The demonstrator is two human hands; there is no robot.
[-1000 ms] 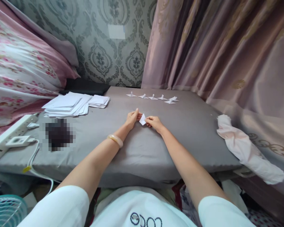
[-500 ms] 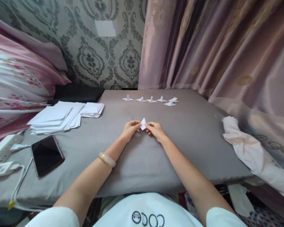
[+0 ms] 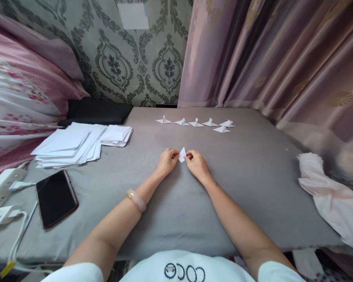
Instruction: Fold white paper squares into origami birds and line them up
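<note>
A small folded piece of white paper (image 3: 182, 154), kite-shaped with its point away from me, is held upright just over the grey cloth in the middle of the table. My left hand (image 3: 168, 161) pinches its left edge, fingers closed. On the opposite edge, my right hand (image 3: 196, 163) grips it between thumb and fingers. The fingertips behind the paper are partly hidden. Beyond my hands, several folded white paper birds (image 3: 195, 122) stand in a row near the table's far edge, one of them set slightly nearer to me.
Stacks of white paper (image 3: 67, 145) lie at the left, by a black folded item (image 3: 97, 111). In front of them are a phone (image 3: 57, 199) and a white power strip (image 3: 6, 184) with cables. Bunched pale cloth (image 3: 326, 192) lies on the right edge.
The view has tilted down and come slightly closer. Both hands still hold the folded paper; their fingers have shifted a little, with the backs of the hands turned more upward.
</note>
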